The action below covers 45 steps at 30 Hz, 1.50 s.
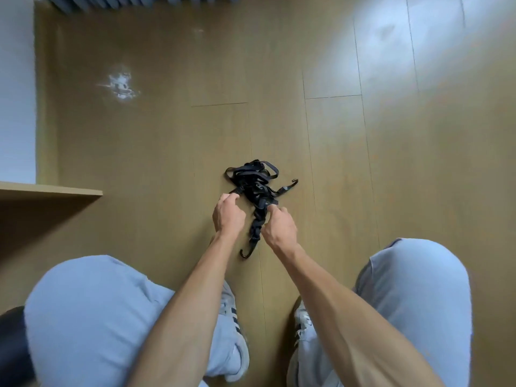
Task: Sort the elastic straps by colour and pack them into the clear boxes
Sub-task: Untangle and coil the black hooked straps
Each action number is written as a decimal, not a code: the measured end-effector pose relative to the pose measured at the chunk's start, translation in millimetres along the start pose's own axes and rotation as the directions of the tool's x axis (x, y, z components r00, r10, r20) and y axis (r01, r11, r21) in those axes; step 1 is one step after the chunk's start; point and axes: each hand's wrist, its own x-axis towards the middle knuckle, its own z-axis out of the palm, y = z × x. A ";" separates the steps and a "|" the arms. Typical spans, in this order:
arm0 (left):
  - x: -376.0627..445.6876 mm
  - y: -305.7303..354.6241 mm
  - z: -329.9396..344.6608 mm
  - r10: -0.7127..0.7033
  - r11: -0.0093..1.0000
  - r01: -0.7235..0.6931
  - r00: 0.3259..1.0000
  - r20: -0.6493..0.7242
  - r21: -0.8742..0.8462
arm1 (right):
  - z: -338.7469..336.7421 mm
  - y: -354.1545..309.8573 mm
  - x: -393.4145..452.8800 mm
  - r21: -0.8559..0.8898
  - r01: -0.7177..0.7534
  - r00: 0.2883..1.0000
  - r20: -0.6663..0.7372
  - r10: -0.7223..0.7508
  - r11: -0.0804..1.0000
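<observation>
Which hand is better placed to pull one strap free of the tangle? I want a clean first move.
Probably the left hand: it pinches a strap end at the edge of the black pile. The right hand grips the bunched middle, so it could anchor.

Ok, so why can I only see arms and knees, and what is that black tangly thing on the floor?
The camera sits on the person's head and looks down, so you see only their own arms, pale blue trousers and grey striped sneakers. No machine here, just two bare hands. The black tangle is a bundle of black elastic straps with hooks lying on the wooden plank floor. The left hand pinches a strap at the bundle's left edge. The right hand grips the bunched part nearer the person. One hook pokes out between the arms. A wooden ledge shows at the left. No clear boxes are in view.
</observation>
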 end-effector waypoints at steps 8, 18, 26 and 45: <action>48.6 -26.1 59.8 -0.085 0.996 0.084 0.996 -0.009 -0.034 | 58.0 29.5 53.4 0.127 -0.070 0.997 -0.012 0.072 0.989; 32.5 -25.3 66.4 -0.170 0.950 0.182 0.983 0.067 -0.255 | 55.9 27.9 56.0 0.204 -0.056 0.991 -0.107 0.079 0.977; 14.5 25.6 -34.7 0.117 0.829 -0.028 0.985 0.126 -0.558 | -0.6 -20.8 36.6 0.290 0.400 0.877 -0.395 -0.273 0.869; -2.3 51.1 -29.1 0.090 -0.084 0.747 0.665 0.741 -0.660 | -116.0 -84.4 35.2 0.758 0.120 0.982 -0.184 0.034 0.641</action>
